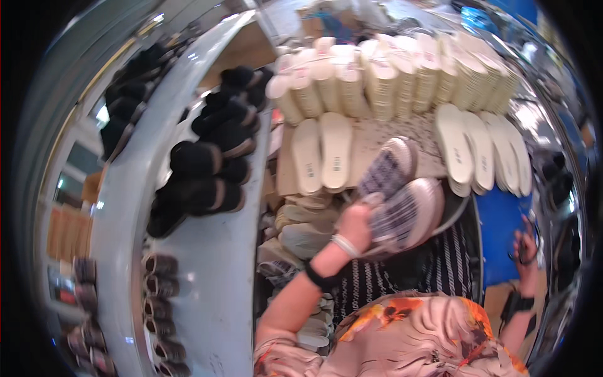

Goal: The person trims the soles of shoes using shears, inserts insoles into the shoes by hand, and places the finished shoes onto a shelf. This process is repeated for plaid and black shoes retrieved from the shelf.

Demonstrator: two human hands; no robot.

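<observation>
My left hand, with a white band and a black strap at the wrist, is closed on a pair of plaid shoes. Their checked fabric is dark and white, with pale rims; the shoes are tilted side by side above my lap. Off to the right, my right hand is closed round a dark looped tool that looks like scissors, beside a blue surface. Just beyond the shoes, a pair of cream insoles lies flat on a brown board.
Tall stacks of cream insoles line the board's far side. More insoles lie at its right. A pale metal shelf on the left bears black shoes and brownish shoes. Pale shoe parts pile up below the board.
</observation>
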